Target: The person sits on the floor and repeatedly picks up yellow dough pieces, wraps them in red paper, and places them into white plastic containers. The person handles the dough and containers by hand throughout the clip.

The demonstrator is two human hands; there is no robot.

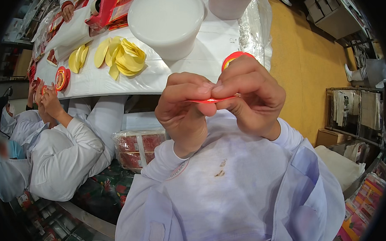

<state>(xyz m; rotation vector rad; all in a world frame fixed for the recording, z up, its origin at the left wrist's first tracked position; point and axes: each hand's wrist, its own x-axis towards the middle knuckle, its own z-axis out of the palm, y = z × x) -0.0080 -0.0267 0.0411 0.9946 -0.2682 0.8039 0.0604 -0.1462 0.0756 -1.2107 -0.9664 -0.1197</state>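
Observation:
Between the fingertips of my left hand [185,101] and my right hand [250,94] is a thin red label [208,101], seen edge-on. Both thumbs and forefingers pinch it, and the fingertips of the two hands meet at its middle. It is held above my lap, just in front of the table's near edge. Behind my right hand, a round red and yellow label [237,55] lies on the white-covered table [106,87], partly hidden by my knuckles.
A lidded white plastic tub [166,20] stands ahead, with a second white tub [231,2] to its right. Yellow oval paper pieces [127,58] lie fanned at left. A red tape dispenser [100,14] is beyond them. Co-workers in white [67,153] sit at my left.

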